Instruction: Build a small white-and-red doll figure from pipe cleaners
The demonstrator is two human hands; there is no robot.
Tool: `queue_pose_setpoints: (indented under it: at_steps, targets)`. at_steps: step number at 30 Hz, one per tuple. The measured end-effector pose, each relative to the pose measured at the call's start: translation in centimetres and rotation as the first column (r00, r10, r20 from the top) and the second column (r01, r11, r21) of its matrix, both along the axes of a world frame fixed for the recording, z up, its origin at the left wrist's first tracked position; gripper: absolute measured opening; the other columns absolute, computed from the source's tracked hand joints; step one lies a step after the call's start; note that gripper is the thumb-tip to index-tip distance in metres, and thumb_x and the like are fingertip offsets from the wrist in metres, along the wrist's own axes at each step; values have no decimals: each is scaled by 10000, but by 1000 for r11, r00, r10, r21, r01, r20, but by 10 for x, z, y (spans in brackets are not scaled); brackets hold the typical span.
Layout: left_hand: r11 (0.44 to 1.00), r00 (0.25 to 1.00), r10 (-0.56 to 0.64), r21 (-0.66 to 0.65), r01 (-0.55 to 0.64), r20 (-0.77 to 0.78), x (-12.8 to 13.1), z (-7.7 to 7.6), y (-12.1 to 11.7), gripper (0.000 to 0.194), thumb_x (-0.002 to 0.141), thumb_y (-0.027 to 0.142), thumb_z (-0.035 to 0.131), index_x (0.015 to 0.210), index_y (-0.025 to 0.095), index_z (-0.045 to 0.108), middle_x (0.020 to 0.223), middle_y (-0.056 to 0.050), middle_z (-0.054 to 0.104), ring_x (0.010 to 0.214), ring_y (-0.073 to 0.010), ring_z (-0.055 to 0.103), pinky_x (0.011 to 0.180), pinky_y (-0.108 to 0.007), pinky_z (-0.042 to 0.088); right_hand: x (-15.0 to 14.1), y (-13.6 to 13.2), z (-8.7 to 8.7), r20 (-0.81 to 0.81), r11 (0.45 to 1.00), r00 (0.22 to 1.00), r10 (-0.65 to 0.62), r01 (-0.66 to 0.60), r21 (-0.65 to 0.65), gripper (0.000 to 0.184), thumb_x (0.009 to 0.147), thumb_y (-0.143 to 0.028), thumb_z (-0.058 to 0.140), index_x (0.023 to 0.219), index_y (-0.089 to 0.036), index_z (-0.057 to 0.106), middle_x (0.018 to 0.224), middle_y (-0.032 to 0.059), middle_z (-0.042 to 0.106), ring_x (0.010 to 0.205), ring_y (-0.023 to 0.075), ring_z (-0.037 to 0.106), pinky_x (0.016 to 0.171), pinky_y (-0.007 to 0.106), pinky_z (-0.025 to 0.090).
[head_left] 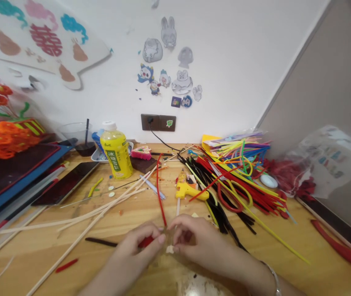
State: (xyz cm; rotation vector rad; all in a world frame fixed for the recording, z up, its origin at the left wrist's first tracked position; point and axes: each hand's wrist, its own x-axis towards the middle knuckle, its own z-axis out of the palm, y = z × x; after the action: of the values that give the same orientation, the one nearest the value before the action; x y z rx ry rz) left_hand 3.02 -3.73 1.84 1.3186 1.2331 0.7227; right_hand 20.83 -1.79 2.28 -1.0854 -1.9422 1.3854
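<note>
My left hand is nearly closed at the bottom centre of the frame, thumb and fingers pinching a red pipe cleaner. My right hand is half curled just beside it, its fingertips arched over a small pale piece; I cannot tell whether they grip it or only cover it. A long red stem runs up from near my fingertips, and I cannot tell if it joins the piece in my left hand.

For fiddly work like this, a short pinch near the fingertips gives me the best control, with both wrists low and steady.

A yellow glue gun lies just above my hands, with bamboo skewers to the left and a heap of colored pipe cleaners to the right, all on the wooden tabletop. A silver bangle sits on my right wrist.
</note>
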Motion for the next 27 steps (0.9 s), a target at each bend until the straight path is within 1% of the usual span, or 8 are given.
queue_pose_setpoints:
  at_steps: [6,9,15,17,19,22,24,27]
  targets:
    - [979,974,54,-201,-8,221,2,-1,-2,364,728,540,476,656,193,556,577,34,563,465,-111,497,452,-221,391,1,2,8,-34,997,996,79,-79,10,291,706,-42,562,929,-213,635,760,-22,634,705,114,583,667,214,453]
    - [976,987,-5,-216,40,159,3,-4,-2,335,681,521,559,654,187,541,577,52,551,419,-81,456,413,-196,371,0,2,10,-38,998,997,62,-62,9,255,719,-60,577,920,-206,638,746,-22,636,702,114,584,668,216,450]
    - [996,995,-50,-80,43,-86,8,-3,-3,265,660,417,594,554,196,494,420,96,430,371,-65,371,361,-160,289,-8,0,7,15,995,999,44,-45,90,258,709,-47,577,912,-193,637,734,-17,623,663,111,563,629,209,440]
    - [995,995,-46,-95,38,-87,8,-3,-3,275,664,426,590,550,194,497,404,97,424,365,-66,372,363,-162,291,-5,5,5,43,980,999,-6,-3,199,246,722,-68,581,930,-191,627,795,4,639,730,134,583,686,239,454]
    - [995,999,-21,-102,16,-51,7,-6,-1,308,663,466,599,566,189,505,400,99,430,355,-60,366,367,-163,289,3,17,3,99,905,989,-111,60,421,241,738,-107,591,964,-189,615,932,45,647,887,181,577,806,303,442]
    - [995,998,51,-93,-48,34,1,-14,3,381,652,544,619,614,175,536,410,95,450,347,-52,364,371,-166,293,20,43,-5,203,722,905,-374,147,676,313,770,-121,548,1080,-155,573,1089,107,612,1032,244,510,926,396,378]
    - [993,991,91,-83,-83,98,-2,-18,7,421,620,570,655,638,161,555,469,69,524,361,-47,393,386,-170,316,28,60,-13,315,688,823,-473,121,715,371,751,-110,550,1121,-131,554,1120,123,602,1033,266,497,915,407,386]
    - [986,975,142,-106,-125,173,-4,-17,9,464,538,572,725,647,150,566,589,20,629,382,-46,446,399,-176,339,32,76,-26,462,690,730,-504,18,724,423,754,-123,541,1177,-127,524,1168,111,589,1039,258,495,911,383,387]
